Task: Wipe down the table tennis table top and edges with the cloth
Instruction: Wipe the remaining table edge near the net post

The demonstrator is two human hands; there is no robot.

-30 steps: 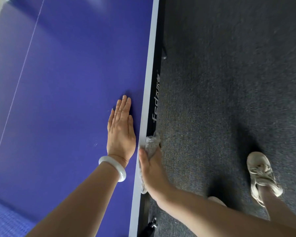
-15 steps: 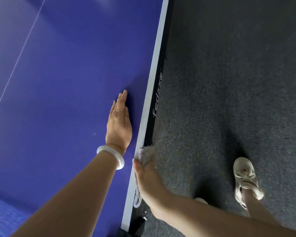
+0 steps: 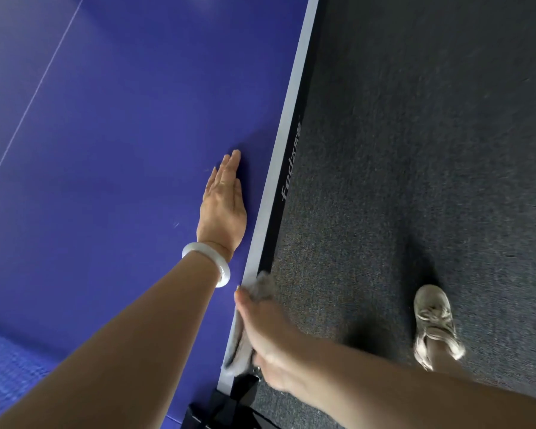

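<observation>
The blue table tennis table top [image 3: 121, 150] fills the left of the head view, with a white border line and a black side edge [image 3: 287, 181] bearing pale lettering. My left hand [image 3: 223, 205] lies flat on the top near that border, fingers straight and together, a white bangle on the wrist. My right hand [image 3: 266, 332] grips a grey cloth [image 3: 262, 284] and holds it against the table's side edge; part of the cloth trails along the edge under my palm. The fingers of the right hand are hidden behind the edge.
Dark grey carpet [image 3: 415, 150] covers the floor to the right of the table. My foot in a pale shoe [image 3: 435, 323] stands on it. The black net post clamp [image 3: 226, 404] sits at the table's edge by the bottom of the view, with blue netting [image 3: 7, 366] at the lower left.
My right hand has slid the cloth along the side edge towards the net post. The left hand stays flat on the top, while the view and my foot have shifted.
</observation>
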